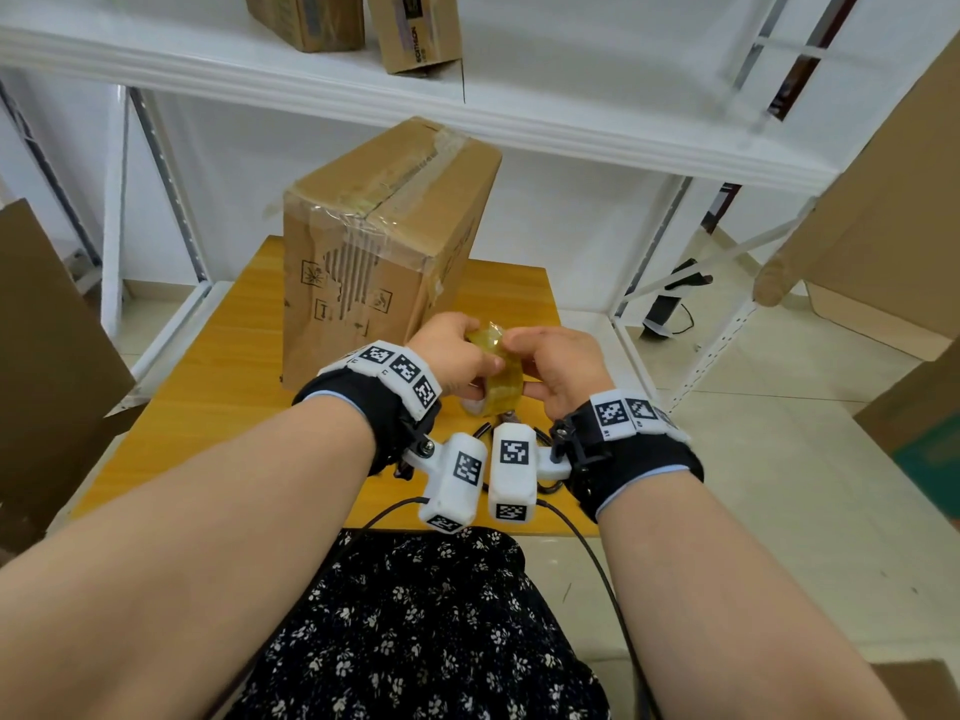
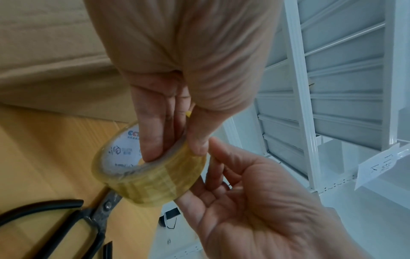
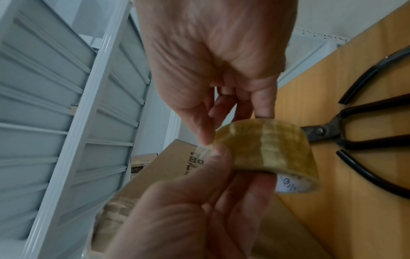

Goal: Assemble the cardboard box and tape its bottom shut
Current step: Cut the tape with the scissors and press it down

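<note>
A cardboard box (image 1: 374, 252) stands on the wooden table (image 1: 208, 397), its upper seam covered with clear tape. Just in front of it both hands hold a yellowish tape roll (image 1: 501, 381) above the table. My left hand (image 1: 467, 356) grips the tape roll (image 2: 155, 178) with fingers (image 2: 153, 140) inside the core and the thumb on the outer face. My right hand (image 1: 540, 366) curls round the far side of the tape roll (image 3: 266, 147). Its thumb picks at a loose tape end (image 3: 203, 151) beside my left thumb.
Black-handled scissors (image 2: 66, 219) lie on the table under the hands. A white metal shelf (image 1: 519, 111) spans above the box, with more boxes (image 1: 415, 28) on it. Flat cardboard sheets (image 1: 47, 356) lean at both sides.
</note>
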Available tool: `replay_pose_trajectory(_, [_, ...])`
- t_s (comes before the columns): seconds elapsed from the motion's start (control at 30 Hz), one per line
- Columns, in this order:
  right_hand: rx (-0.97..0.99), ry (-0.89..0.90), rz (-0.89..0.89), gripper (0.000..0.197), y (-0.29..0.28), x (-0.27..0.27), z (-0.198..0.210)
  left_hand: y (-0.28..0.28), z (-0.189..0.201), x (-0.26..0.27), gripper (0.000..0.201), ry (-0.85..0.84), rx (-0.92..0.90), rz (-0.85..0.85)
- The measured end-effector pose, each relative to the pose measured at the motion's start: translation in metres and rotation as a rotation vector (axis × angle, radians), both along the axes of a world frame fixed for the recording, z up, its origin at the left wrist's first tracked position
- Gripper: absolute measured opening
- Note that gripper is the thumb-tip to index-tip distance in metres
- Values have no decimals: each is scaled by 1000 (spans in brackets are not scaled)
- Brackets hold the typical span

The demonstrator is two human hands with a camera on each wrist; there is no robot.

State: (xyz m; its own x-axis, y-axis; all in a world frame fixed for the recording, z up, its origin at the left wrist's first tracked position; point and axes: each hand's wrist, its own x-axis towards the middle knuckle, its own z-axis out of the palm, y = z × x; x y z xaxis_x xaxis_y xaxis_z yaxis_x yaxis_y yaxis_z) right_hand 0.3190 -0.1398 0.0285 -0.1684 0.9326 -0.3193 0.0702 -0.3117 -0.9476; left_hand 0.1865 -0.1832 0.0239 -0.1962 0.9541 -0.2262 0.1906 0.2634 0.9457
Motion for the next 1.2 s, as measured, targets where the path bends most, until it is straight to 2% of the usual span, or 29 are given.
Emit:
replay_pose_trajectory(0.1, [73,-33,-15,15,2,0,1,1,2,0,77,1,4,-16])
replay_pose_trajectory(0.2, [59,-69,34,49,6,2,4,0,4,2,81,20,9,-20])
replay_pose_trajectory(0.23, [45,-83,53,54,7,3,6,-1,4,3,82,22,11,-27])
replay_pose_trajectory(0.43, [-14,-139,148,45,11,8,7,-3,5,6,82,19,6,-108])
replay_pose_trajectory(0.5, [-44,-95,119,36,10,9,6,-3,2,6,81,26,-8,-106])
replay_pose_trajectory(0.57, [-136,24,58,23,11,14,3,-1,-1,4,79,12,-19,-70])
replay_pose_trajectory(0.63, [-216,44,113,19,10,21,2,1,-4,0,77,3,-38,-40])
replay_pose_trajectory(0.7, [-194,-83,325,17,9,26,-2,3,-6,-3,76,-3,-62,-29])
replay_pose_trajectory(0.77, [-87,-313,473,15,12,27,-8,5,-8,-3,76,-7,-80,-34])
replay_pose_trajectory(0.87, [58,-492,329,31,20,23,-13,5,-10,-4,82,-18,-98,-46])
replay_pose_trajectory(0.93, [141,-629,237,36,23,21,-15,2,-11,-8,82,35,-123,-66])
replay_pose_trajectory(1.0, [231,-865,217,33,24,21,-20,-1,-13,-12,71,161,-145,-136])
replay_pose_trajectory(1.07, [263,-1018,205,28,22,21,-29,-4,-17,-14,52,276,-162,-231])
replay_pose_trajectory(1.13, [247,-1060,220,28,19,21,-39,-6,-19,-15,41,372,-163,-287])
replay_pose_trajectory(1.2, [205,-994,248,28,17,17,-48,-8,-17,-17,36,448,-133,-309])
